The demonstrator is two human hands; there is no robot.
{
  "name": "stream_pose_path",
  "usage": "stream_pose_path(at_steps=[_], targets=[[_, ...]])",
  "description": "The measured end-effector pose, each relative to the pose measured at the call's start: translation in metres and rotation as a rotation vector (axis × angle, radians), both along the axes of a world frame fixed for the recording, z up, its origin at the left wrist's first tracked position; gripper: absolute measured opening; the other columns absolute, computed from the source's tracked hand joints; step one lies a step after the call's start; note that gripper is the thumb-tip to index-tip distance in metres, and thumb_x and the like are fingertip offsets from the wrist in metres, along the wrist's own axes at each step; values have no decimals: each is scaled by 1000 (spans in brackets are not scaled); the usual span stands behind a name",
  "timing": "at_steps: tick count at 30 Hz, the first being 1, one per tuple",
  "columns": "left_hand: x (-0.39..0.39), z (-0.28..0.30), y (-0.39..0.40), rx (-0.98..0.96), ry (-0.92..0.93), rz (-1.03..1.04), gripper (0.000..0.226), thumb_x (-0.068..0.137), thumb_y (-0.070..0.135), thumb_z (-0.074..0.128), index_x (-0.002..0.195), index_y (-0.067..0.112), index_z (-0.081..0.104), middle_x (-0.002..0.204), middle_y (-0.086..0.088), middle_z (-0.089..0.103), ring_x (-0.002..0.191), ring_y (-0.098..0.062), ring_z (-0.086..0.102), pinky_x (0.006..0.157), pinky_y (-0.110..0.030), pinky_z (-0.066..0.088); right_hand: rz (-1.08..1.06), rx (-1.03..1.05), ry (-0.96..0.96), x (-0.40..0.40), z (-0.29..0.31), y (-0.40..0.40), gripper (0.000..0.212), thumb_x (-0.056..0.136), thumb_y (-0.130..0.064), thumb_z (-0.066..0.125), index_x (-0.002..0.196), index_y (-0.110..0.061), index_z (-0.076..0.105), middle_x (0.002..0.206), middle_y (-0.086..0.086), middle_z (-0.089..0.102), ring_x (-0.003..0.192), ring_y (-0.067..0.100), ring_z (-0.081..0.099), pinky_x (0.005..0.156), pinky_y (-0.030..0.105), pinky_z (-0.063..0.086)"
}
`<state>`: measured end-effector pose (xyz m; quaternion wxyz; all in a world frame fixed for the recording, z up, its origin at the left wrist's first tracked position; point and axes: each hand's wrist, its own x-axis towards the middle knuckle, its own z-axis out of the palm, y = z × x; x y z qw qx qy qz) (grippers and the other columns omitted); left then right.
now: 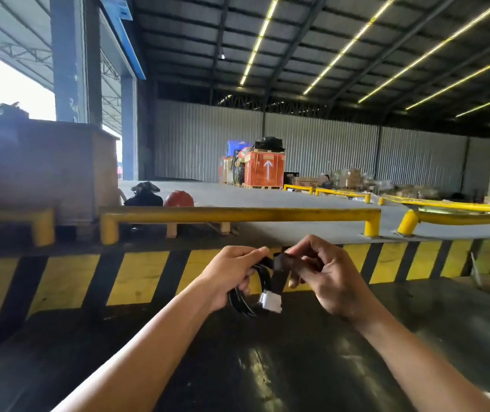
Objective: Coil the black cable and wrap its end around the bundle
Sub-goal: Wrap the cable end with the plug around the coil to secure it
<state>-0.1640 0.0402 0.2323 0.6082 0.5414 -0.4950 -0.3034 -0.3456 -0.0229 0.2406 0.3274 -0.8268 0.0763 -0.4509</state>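
Note:
The black cable [245, 300] is gathered into a small coil of glossy loops, held in the air between both hands. My left hand [231, 275] grips the loops on the left, fingers curled around them. My right hand [324, 278] pinches the top of the bundle, where a flat dark strip [279, 275] runs down over the coil. A white tag or connector [271, 301] hangs at the strip's lower end. Part of the coil is hidden inside my left palm.
Below the hands lies a dark, shiny metal surface [267, 367]. Behind it runs a yellow-and-black striped edge [136, 278] with a yellow guard rail [237, 214]. Crates and an orange box [264, 169] stand far back on the warehouse floor.

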Motion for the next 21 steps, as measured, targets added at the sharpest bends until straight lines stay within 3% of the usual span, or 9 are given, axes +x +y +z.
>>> stream_pose_path(at_steps=[3, 5, 8, 11, 14, 17, 21], targets=[[-5, 2, -1, 23, -24, -36, 25, 89, 38, 60, 77, 22, 74, 50, 5, 41, 37, -8, 35, 44, -27, 39, 124, 119, 32, -3, 3, 0, 20, 83, -38, 54, 90, -19, 53, 88, -2, 71, 75, 21, 73, 72, 37, 61], [-6, 3, 0, 25, -21, -17, 25, 88, 40, 62, 83, 19, 74, 49, 5, 42, 37, -8, 36, 45, -28, 40, 231, 240, 12, -3, 1, -1, 16, 84, -34, 52, 89, -18, 50, 100, 7, 72, 85, 28, 73, 79, 39, 60], [-3, 3, 2, 21, -68, -26, 24, 87, 40, 63, 88, 19, 73, 49, 6, 45, 38, -7, 37, 45, -27, 42, 287, 299, -27, -7, -1, -3, 4, 88, -22, 51, 91, -19, 51, 92, 7, 74, 88, 27, 72, 80, 29, 58], [1, 3, 6, 9, -67, -24, 23, 88, 38, 62, 100, 21, 70, 53, 4, 45, 39, -7, 38, 44, -26, 43, 47, 136, -50, -16, 1, -14, 13, 92, -11, 53, 99, -22, 52, 89, 4, 72, 87, 20, 71, 78, 26, 57], [0, 3, 9, 34, -10, -62, 34, 87, 39, 62, 114, 18, 64, 52, 4, 43, 38, -7, 37, 41, -23, 42, -259, -54, 146, -21, 1, -21, 18, 84, -29, 66, 99, -26, 56, 91, -9, 66, 85, 3, 64, 68, 11, 49], [-11, 3, 12, 19, 56, -195, 42, 85, 42, 64, 119, 17, 61, 52, 5, 41, 38, -7, 36, 41, -22, 42, -149, -74, 370, -12, -7, -15, 30, 77, -44, 69, 99, -25, 60, 91, -7, 67, 82, -2, 62, 65, 13, 49], [-22, 7, 17, -36, 41, -236, 53, 76, 49, 70, 116, 16, 62, 56, 3, 46, 45, -8, 43, 49, -26, 45, -144, -71, 287, -9, -13, -11, 28, 78, -39, 71, 100, -23, 65, 90, -6, 70, 81, 2, 64, 67, 20, 50]])
